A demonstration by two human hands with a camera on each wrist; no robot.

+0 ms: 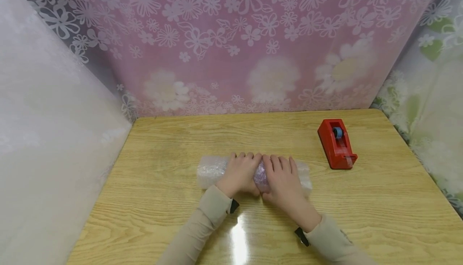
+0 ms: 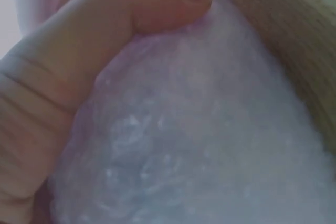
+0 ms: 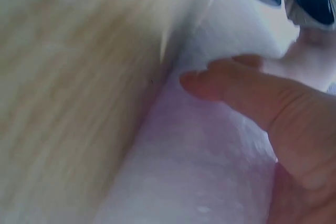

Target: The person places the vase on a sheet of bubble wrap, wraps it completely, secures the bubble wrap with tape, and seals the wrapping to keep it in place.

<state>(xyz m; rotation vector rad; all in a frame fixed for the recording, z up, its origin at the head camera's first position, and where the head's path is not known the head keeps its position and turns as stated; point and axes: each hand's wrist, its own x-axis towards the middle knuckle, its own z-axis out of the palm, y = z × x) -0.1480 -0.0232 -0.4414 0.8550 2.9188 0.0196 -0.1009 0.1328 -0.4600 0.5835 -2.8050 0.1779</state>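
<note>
A roll of clear bubble wrap (image 1: 211,172) lies crosswise on the wooden table, with something purple (image 1: 261,177) showing through its middle. My left hand (image 1: 241,175) grips it just left of centre, fingers over the far side and thumb on the near side. Close beside it, my right hand (image 1: 284,182) holds the roll right of centre in the same way. In the left wrist view the left thumb (image 2: 79,45) presses against the wrap. The right thumb (image 3: 257,95) lies along the roll in the right wrist view. What exactly is wrapped inside cannot be made out.
A red tape dispenser (image 1: 333,144) with a small blue-cored tape roll stands at the right back of the wooden table (image 1: 162,136). Floral curtains (image 1: 224,36) hang behind the table and along both sides.
</note>
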